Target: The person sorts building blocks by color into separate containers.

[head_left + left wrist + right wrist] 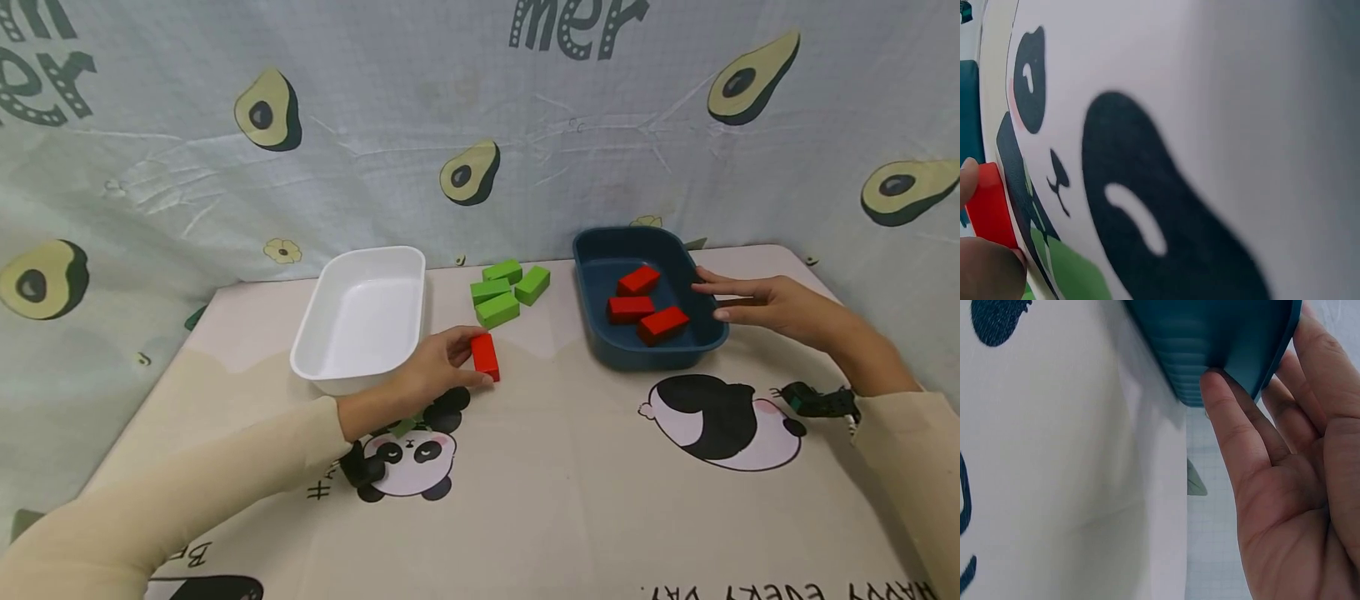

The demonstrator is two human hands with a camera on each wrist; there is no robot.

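My left hand point(442, 363) pinches a red block point(485, 357) between thumb and fingers, just right of the white tub point(360, 317). The same red block point(991, 203) shows at the left edge of the left wrist view. Several green blocks point(498, 310) lie beyond it on the table. At the right, my right hand point(780, 308) rests its fairly straight fingers against the side of the dark blue tub point(633, 357). Three red blocks point(663, 325) lie inside that tub. In the right wrist view the thumb point(1229, 419) touches the blue wall point(1210, 337).
A printed cloth point(555, 500) covers the table, and a cloth with avocado pictures point(375, 125) hangs behind it. A small black device point(817, 401) sits by the right wrist, another dark one point(362, 467) below the left wrist.
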